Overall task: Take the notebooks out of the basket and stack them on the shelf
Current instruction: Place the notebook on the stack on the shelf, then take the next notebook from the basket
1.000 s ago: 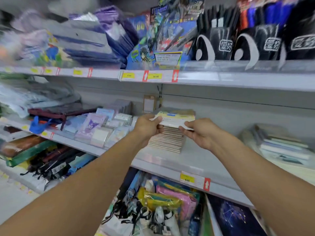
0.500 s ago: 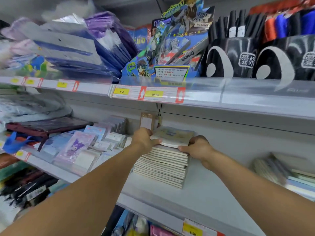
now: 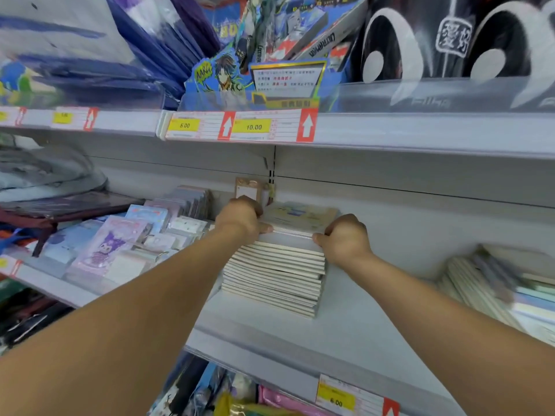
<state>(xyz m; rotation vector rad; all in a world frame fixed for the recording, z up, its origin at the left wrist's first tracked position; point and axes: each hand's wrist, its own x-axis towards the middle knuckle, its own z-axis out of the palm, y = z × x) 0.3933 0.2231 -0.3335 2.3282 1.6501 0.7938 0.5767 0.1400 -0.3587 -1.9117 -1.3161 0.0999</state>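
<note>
At the centre of the frame we see the stack of notebooks standing on the grey shelf, spines toward us and its layers slightly fanned. The top notebook, pale with a light printed cover, lies flat on the pile. Our left hand curls round its left edge, the thumb lying along the front edge, and our right hand curls round the right front corner, so both hands grip this top notebook on the stack. Just behind the left hand a small brown-framed card stands against the back wall. To the left of the stack lie pastel cartoon notepads; at the right edge sits another blurred pile of books. On the rail of the shelf above, yellow price labels read 5.00 and 10.00, below a blue anime display box and black-and-white holders at upper right.
</note>
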